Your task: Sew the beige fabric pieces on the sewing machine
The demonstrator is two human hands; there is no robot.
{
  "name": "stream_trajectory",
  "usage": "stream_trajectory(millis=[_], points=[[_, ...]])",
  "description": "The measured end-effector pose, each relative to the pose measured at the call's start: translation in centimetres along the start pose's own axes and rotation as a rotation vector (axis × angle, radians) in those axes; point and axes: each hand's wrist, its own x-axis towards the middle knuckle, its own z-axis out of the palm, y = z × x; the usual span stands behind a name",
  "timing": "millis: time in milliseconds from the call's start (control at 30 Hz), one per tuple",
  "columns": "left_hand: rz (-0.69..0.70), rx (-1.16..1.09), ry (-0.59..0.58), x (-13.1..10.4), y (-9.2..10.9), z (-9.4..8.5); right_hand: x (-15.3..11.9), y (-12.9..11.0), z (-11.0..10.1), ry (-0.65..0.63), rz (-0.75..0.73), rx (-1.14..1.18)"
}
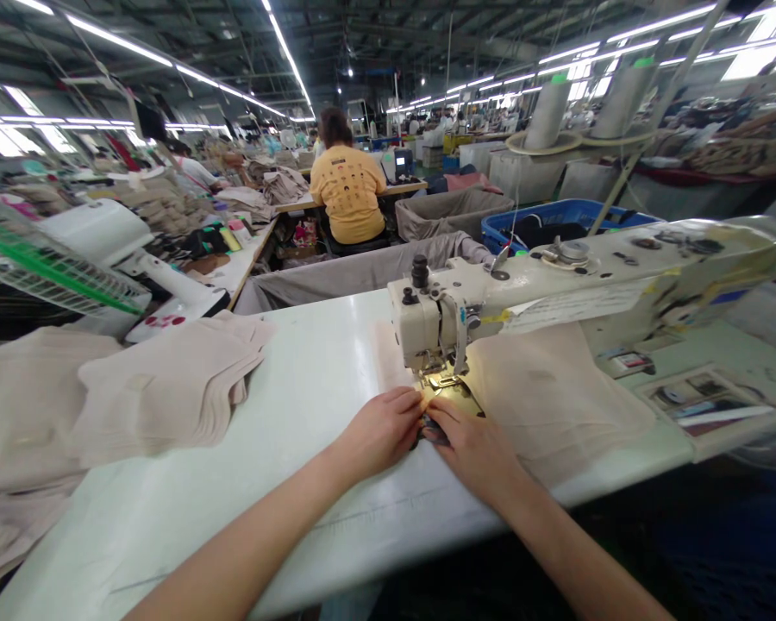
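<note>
Both hands meet just in front of the needle area of a white sewing machine (523, 289), over its lit metal plate (469, 398). My left hand (383, 429) has its fingers bent and pressed together. My right hand (471, 444) touches it at the fingertips, thumb and fingers closed too. Something small and dark lies between them, too hidden to make out. Beige fabric (549, 388) is spread flat beneath the machine arm, right of the plate.
Stacked beige pieces (161, 388) lie on the left of the pale table (297, 362). A white fan (97, 233) stands behind them. Thread cones (548, 112) rise at back right, near a blue basket (556, 216). A person in yellow (349, 194) sits ahead.
</note>
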Motion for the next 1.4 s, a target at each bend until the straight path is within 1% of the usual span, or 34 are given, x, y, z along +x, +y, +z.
stream_trajectory(millis=[167,333,433,567,733,967,1233,1400], points=[[0.012,-0.004,0.034,0.8,-1.9,-0.2,1.5,0.5,0.1,-0.003,0.001,0.051],[0.017,0.014,0.057,1.0,-2.6,-0.2,0.8,0.6,0.3,0.013,0.025,0.034],[-0.003,0.019,0.093,0.7,-2.7,0.3,-0.1,0.4,0.5,0.013,0.044,0.007],[-0.092,0.003,0.136,0.4,-2.7,0.6,-0.9,0.2,0.8,0.05,0.043,-0.027],[-0.132,0.013,0.119,0.4,-2.5,0.4,-0.9,0.2,0.8,0.066,0.031,-0.03],[-0.089,0.082,0.094,0.5,-2.5,0.4,-1.0,0.3,0.8,0.078,0.025,0.004],[-0.13,0.105,0.078,0.5,-2.5,0.3,-1.0,-0.1,0.4,0.05,0.063,0.016],[-0.163,0.129,0.06,0.5,-2.5,0.4,-0.9,-0.2,0.5,0.058,0.061,0.013]])
